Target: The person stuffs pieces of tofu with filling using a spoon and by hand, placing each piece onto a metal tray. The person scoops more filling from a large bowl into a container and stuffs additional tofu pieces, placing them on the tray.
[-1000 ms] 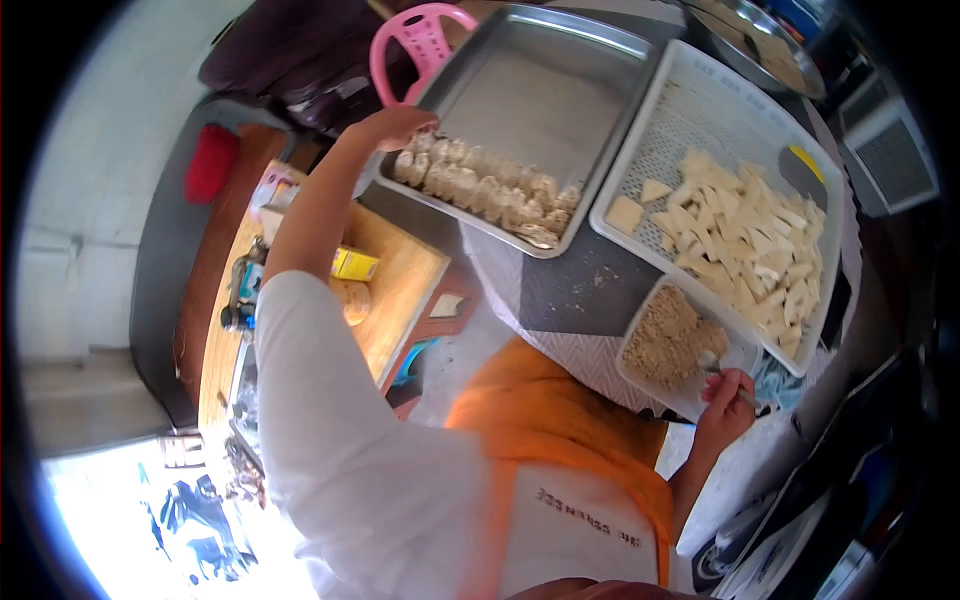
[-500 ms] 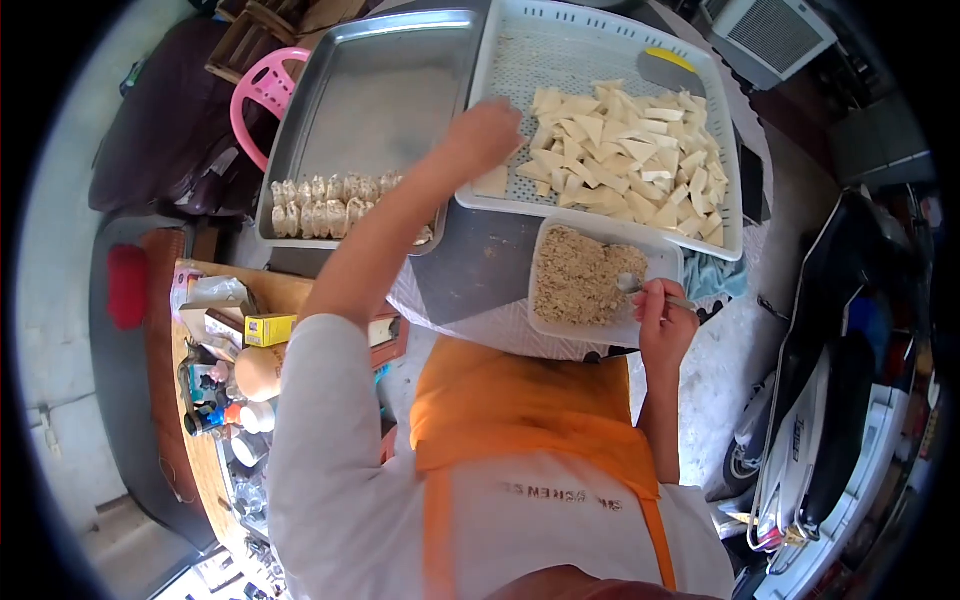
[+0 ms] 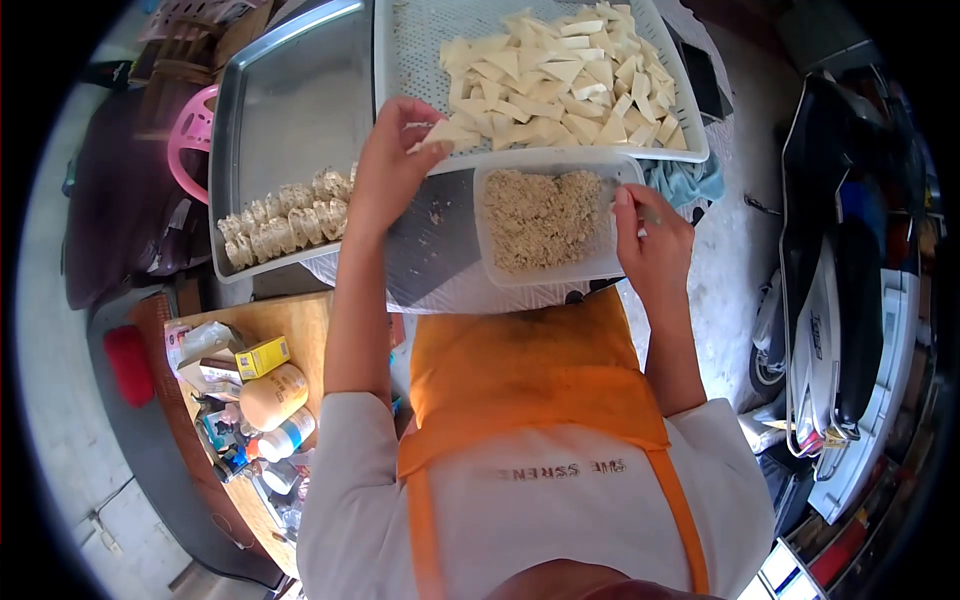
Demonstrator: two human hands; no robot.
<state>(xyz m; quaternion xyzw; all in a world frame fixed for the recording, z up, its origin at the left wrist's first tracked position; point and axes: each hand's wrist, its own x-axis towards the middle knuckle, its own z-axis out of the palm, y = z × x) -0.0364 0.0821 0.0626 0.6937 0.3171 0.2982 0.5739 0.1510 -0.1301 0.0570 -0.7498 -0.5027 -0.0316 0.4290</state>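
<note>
My left hand is at the near left corner of the white perforated tray, its thumb and fingers closed on the edge of a pale triangular piece. A heap of similar pale triangular pieces lies in that tray. My right hand is closed around a spoon at the right side of a plastic tub. Crumbly brown filling lies in the tub. The spoon's bowl is hard to make out. Left of my left hand, two rows of filled pale pieces line the near end of a metal tray.
A blue cloth hangs beside the tub, and a dark flat object lies right of the white tray. A wooden table with bottles and boxes stands at lower left. A pink chair is behind the metal tray.
My left hand has come back toward me from over the white tray and now pinches a piece. My right hand has raised the spoon from the filling to the tub's right rim. The view has shifted.
</note>
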